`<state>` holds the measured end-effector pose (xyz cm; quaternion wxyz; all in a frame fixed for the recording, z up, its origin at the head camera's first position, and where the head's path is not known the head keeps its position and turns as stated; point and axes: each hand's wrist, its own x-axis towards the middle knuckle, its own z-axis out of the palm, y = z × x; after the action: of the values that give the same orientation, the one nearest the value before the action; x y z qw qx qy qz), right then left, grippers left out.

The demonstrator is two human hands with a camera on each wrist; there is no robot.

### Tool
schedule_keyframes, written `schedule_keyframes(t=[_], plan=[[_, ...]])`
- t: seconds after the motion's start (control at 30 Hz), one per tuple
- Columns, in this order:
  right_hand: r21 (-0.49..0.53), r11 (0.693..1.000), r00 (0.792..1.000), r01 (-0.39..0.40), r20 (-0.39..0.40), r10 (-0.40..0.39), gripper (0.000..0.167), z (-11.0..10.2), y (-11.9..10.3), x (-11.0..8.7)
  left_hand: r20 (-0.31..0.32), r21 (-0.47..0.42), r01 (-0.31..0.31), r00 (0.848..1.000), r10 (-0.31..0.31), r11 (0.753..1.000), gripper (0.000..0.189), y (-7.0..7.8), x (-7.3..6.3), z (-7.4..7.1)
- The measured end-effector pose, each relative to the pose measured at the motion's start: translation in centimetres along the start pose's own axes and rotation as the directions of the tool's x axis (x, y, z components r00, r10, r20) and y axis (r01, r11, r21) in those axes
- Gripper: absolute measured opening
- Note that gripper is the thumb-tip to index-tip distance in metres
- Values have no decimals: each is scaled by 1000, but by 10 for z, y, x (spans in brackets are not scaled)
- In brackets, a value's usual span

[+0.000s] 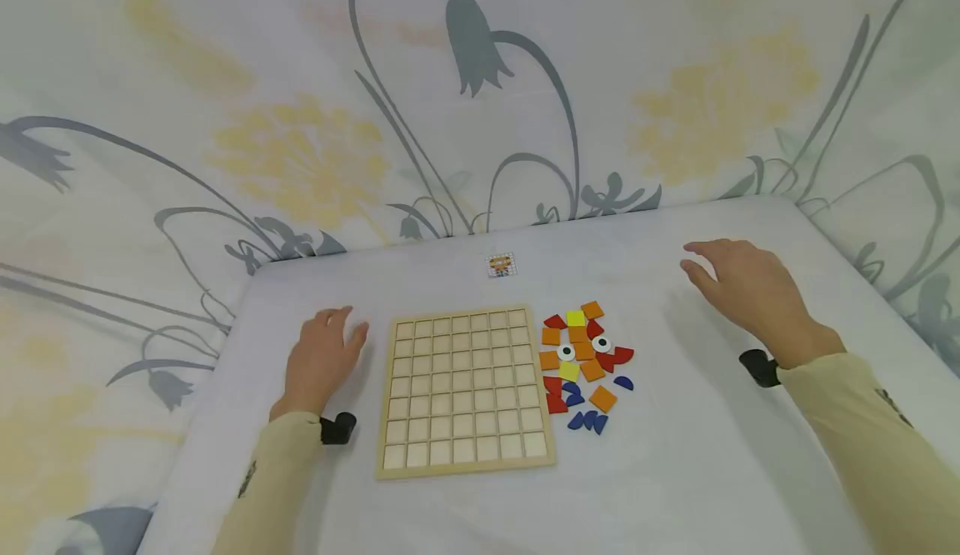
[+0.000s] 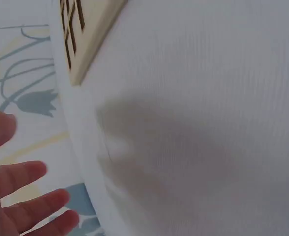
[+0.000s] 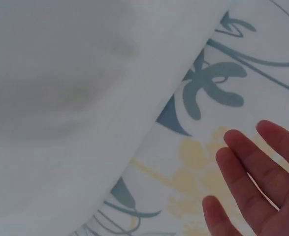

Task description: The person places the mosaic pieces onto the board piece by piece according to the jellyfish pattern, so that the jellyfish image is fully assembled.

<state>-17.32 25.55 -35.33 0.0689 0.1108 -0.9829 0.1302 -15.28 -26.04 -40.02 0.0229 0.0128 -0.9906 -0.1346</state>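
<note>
A square wooden grid board [image 1: 463, 388] with bare cells lies on the white table, its corner also showing in the left wrist view. Just left of it hovers my left hand [image 1: 318, 359], fingers relaxed and holding nothing. Along the board's right side is a loose spread of flat pieces: orange squares [image 1: 602, 398], yellow squares [image 1: 569, 371], red quarter-round pieces [image 1: 556, 404], blue half-rounds [image 1: 623, 382] and two white eye discs [image 1: 601, 343]. My right hand [image 1: 750, 288] is held above the table farther right, fingers loosely extended and nothing in them.
Behind the board lies a small printed picture card [image 1: 501, 264] with an orange figure on a grid. A floral cloth [image 1: 480, 138] rises behind the white table [image 1: 637, 488] and along its sides. Dark wrist cameras [image 1: 760, 367] sit under both wrists.
</note>
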Motion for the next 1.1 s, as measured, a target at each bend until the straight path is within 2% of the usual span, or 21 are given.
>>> schedule_keyframes(t=[0.1, 0.17, 0.27, 0.4, 0.5, 0.57, 0.7, 0.87, 0.97, 1.1], plan=[[107, 994, 999, -16, 39, 12, 43, 12, -11, -2, 55, -87, 17, 998, -13, 996, 57, 7, -6, 2], [149, 989, 996, -25, 87, 12, 42, 24, -18, -3, 74, -155, 41, 997, -30, 987, 53, 12, -12, 10], [190, 981, 991, -35, 135, 9, 39, 42, -29, -1, 86, -286, 79, 995, -56, 955, 47, 17, -17, 18], [249, 967, 985, -56, 170, 14, 35, 62, -48, 6, 120, -415, 163, 985, -123, 895, 43, 21, -19, 23], [290, 956, 980, -46, 198, -13, 32, 77, -65, 17, 159, -443, 216, 974, -161, 870, 41, 19, -18, 22], [313, 950, 975, -20, 215, -51, 31, 87, -75, 25, 194, -445, 242, 966, -172, 862, 41, 17, -16, 21], [332, 943, 959, 14, 262, -106, 30, 100, -89, 37, 268, -451, 267, 951, -157, 852, 41, 18, -12, 22], [290, 957, 939, -31, 335, -71, 25, 102, -104, 45, 310, -444, 253, 944, -118, 860, 43, 23, -6, 28], [275, 960, 931, -51, 362, -54, 20, 101, -114, 50, 274, -403, 218, 955, -111, 889, 43, 21, -5, 33], [301, 949, 926, -96, 376, -25, 18, 102, -121, 53, 221, -347, 168, 971, -93, 923, 45, 17, -4, 35]])
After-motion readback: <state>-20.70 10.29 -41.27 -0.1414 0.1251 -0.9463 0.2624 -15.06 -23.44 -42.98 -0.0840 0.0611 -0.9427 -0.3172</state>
